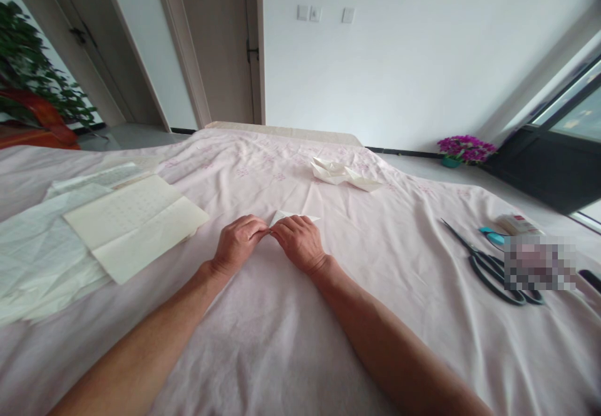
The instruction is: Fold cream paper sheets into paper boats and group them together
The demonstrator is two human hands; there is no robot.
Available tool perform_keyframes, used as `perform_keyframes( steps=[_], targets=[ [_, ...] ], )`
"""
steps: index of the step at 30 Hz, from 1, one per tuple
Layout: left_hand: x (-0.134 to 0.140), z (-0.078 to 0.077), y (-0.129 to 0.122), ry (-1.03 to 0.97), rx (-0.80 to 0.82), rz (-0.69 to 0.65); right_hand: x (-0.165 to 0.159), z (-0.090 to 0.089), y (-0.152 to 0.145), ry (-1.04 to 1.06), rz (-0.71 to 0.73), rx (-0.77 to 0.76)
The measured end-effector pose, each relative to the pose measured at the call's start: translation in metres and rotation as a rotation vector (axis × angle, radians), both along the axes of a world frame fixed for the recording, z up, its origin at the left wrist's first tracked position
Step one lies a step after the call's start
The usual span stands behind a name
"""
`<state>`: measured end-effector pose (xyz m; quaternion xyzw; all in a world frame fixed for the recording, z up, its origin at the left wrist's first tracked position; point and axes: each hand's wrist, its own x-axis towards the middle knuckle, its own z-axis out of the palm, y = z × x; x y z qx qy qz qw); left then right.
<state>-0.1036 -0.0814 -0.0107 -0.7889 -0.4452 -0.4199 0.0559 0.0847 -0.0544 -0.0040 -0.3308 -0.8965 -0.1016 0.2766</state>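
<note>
A small folded piece of white paper (280,215) lies on the pink sheet in front of me, mostly covered by my hands. My left hand (240,240) is closed, thumb and fingers pinching the paper's near left corner. Over the rest of it my right hand (298,239) curls, its fingertips gripping the same corner from the right. A pointed end of the paper sticks out past the right knuckles. Farther back sit folded paper boats (331,170), which touch or nearly touch each other.
Creased paper sheets (141,222) lie in a loose pile on the left. To the right are black-handled scissors (488,272), a blue item (493,236) and a blurred-out object (539,262). The rumpled pink sheet (263,341) covers the surface under my arms.
</note>
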Motion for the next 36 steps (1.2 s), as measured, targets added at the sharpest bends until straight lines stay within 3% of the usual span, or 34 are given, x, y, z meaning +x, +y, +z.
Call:
perform_keyframes(
  steps=[9,13,16,30,36],
  targets=[
    [-0.01,0.002,0.0,0.127,-0.128,-0.006,0.01,0.002,0.004,0.061,0.047,-0.138],
    [-0.021,-0.001,0.005,0.121,-0.228,0.01,0.03,0.001,0.013,0.186,-0.025,-0.217],
    [-0.023,-0.002,0.006,0.096,-0.245,0.04,0.04,-0.005,0.021,0.158,-0.042,-0.247],
    [-0.008,-0.006,0.001,-0.417,-0.317,-0.131,0.033,-0.003,0.022,0.061,-0.01,-0.202],
    [-0.004,0.002,-0.003,-0.471,-0.283,-0.141,0.03,0.001,0.017,0.057,-0.015,-0.2]
  ],
)
